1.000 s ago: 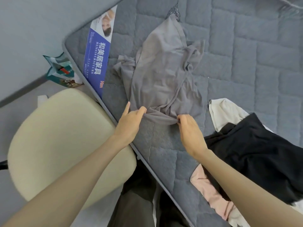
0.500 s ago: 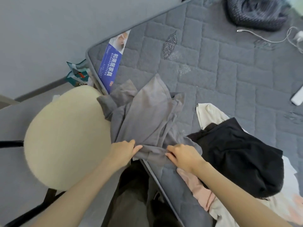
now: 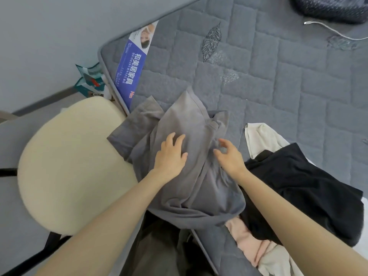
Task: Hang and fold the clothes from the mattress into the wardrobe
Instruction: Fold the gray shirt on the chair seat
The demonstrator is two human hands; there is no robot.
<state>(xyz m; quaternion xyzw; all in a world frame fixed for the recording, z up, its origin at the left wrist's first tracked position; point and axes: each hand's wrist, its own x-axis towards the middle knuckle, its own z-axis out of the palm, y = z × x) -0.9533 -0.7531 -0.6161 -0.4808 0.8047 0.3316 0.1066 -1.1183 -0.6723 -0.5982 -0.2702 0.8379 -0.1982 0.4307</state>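
Note:
A grey shirt (image 3: 185, 120) lies crumpled at the near corner of the grey quilted mattress (image 3: 278, 80), its hem hanging over the edge toward me. My left hand (image 3: 171, 154) rests flat on the middle of the shirt with fingers spread. My right hand (image 3: 229, 156) hovers at the shirt's right side, fingers loosely bent, holding nothing. To the right lies a black garment (image 3: 298, 188) over a cream one (image 3: 260, 134). A pink garment (image 3: 247, 240) sits at the mattress edge below them.
A cream round chair seat (image 3: 65, 160) stands left of the mattress, partly under the shirt's sleeve. A teal package (image 3: 89, 80) lies on the floor by the wall. A dark speckled bundle (image 3: 330, 6) and a white cable (image 3: 326, 28) lie at the far right.
Both hands let go of the shirt's hem after pulling it toward the mattress edge. They moved up onto the shirt's middle, and the view tilted further down.

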